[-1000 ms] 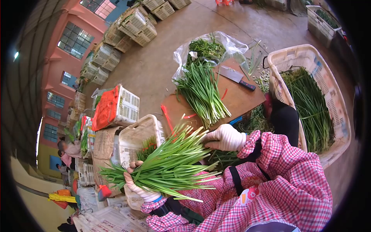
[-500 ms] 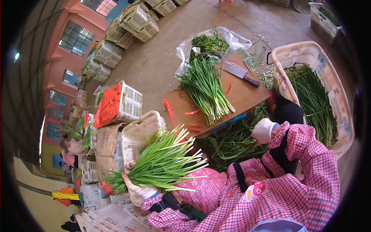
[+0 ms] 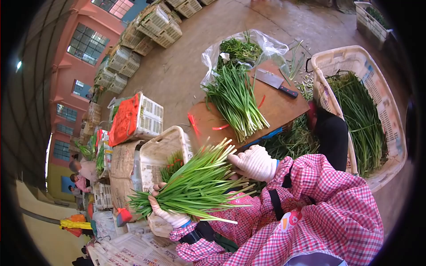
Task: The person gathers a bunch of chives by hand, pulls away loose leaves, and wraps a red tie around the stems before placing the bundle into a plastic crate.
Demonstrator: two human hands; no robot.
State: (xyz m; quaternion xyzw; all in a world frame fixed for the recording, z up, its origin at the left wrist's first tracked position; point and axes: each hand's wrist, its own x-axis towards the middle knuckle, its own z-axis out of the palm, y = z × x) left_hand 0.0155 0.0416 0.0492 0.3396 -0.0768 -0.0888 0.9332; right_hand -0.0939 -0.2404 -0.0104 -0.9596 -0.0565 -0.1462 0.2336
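My left hand [image 3: 167, 213], in a pale glove, is wrapped round the leafy end of a bunch of green stalks [image 3: 195, 181], whose pale ends fan out to the right. My right hand [image 3: 255, 163], gloved in white, is at the pale stalk ends, its fingers partly hidden behind them; what they hold is not clear. Another pile of green stalks [image 3: 235, 99] lies on a brown board [image 3: 286, 108]. Beside it rest a cleaver [image 3: 270, 80] and red strips [image 3: 194, 125].
A white crate [image 3: 166, 144] holding tied greens stands behind my left hand. At the right is a large basket [image 3: 341, 55] of long greens. Loose leaves [image 3: 293, 142] lie under the board. A plastic bag [image 3: 270, 44] lies beyond. Co-workers [image 3: 82, 177] are at the far left.
My right hand has moved left and up from beside my knee to the stalk ends. The held bunch has shifted slightly right, showing more of the tied greens in the crate.
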